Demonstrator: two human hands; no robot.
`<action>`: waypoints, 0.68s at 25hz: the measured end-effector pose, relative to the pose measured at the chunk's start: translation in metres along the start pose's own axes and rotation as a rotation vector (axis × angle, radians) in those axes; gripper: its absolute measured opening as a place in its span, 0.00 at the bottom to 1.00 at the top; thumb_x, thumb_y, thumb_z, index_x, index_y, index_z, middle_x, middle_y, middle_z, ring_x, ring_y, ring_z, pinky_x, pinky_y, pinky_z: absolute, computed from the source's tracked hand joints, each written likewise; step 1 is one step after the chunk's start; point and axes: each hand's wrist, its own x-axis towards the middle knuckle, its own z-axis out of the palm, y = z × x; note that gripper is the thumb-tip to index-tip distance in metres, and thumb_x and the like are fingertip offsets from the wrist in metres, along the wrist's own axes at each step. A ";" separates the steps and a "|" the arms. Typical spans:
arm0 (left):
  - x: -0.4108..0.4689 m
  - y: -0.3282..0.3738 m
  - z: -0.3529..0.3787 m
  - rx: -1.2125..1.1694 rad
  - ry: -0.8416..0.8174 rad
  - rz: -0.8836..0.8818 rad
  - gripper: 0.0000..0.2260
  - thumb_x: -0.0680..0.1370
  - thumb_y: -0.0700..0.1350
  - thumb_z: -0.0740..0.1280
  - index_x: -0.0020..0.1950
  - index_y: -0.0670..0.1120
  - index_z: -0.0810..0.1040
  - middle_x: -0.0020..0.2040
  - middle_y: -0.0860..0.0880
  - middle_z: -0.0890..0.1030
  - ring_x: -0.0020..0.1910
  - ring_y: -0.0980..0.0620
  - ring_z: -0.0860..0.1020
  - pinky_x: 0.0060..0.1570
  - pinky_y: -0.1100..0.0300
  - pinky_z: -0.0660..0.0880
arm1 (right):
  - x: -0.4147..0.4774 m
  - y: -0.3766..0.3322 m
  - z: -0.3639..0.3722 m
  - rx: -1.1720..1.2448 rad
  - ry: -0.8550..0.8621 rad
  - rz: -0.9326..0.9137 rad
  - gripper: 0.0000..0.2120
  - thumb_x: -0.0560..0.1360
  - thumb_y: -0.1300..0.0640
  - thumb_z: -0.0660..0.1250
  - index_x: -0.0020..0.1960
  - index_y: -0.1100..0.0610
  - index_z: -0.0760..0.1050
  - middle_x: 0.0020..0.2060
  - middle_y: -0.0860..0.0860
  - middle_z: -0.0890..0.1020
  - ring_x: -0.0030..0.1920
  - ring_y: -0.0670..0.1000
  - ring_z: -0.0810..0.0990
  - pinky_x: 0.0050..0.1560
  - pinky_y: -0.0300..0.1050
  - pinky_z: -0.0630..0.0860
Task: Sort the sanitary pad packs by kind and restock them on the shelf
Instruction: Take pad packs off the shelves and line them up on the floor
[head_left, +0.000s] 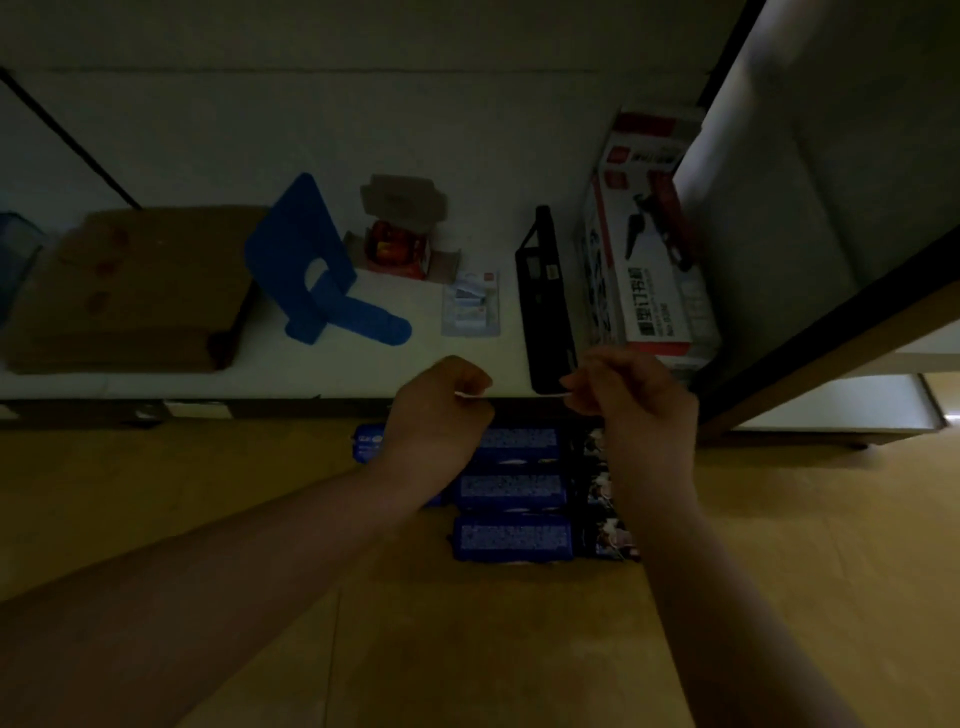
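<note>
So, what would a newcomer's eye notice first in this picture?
The left hand and right hand, fingers curled, are raised mid-frame before the shelf. Below them, blue packs lie on the floor. A blue bookend stands on the shelf, left of centre.

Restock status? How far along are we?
Done: blue packs lie grouped on the floor, dark packs beside them, so sorting looks underway. In hand: left hand and right hand each pinch a pale sliver at the shelf edge; what it is, unclear. Left: no packs on the shelf yet, only a blue bookend and boxes.
</note>
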 end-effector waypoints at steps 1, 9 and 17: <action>-0.008 0.019 -0.014 -0.011 0.002 0.009 0.07 0.76 0.35 0.63 0.50 0.46 0.74 0.42 0.58 0.73 0.39 0.63 0.70 0.36 0.80 0.66 | -0.002 -0.024 -0.004 -0.013 0.000 -0.009 0.08 0.78 0.65 0.60 0.45 0.56 0.76 0.35 0.48 0.80 0.35 0.39 0.79 0.38 0.30 0.75; -0.106 0.208 -0.147 -0.067 -0.037 0.082 0.07 0.76 0.35 0.63 0.49 0.47 0.74 0.41 0.60 0.73 0.38 0.63 0.71 0.37 0.80 0.67 | -0.047 -0.266 -0.008 -0.122 -0.029 -0.178 0.10 0.77 0.65 0.60 0.44 0.52 0.75 0.31 0.40 0.81 0.35 0.39 0.79 0.40 0.31 0.76; -0.190 0.351 -0.307 -0.032 0.096 0.110 0.07 0.76 0.38 0.64 0.47 0.49 0.76 0.40 0.55 0.77 0.35 0.61 0.73 0.33 0.69 0.71 | -0.101 -0.469 0.017 -0.118 -0.078 -0.329 0.10 0.77 0.66 0.61 0.44 0.53 0.76 0.36 0.49 0.80 0.37 0.42 0.79 0.39 0.33 0.76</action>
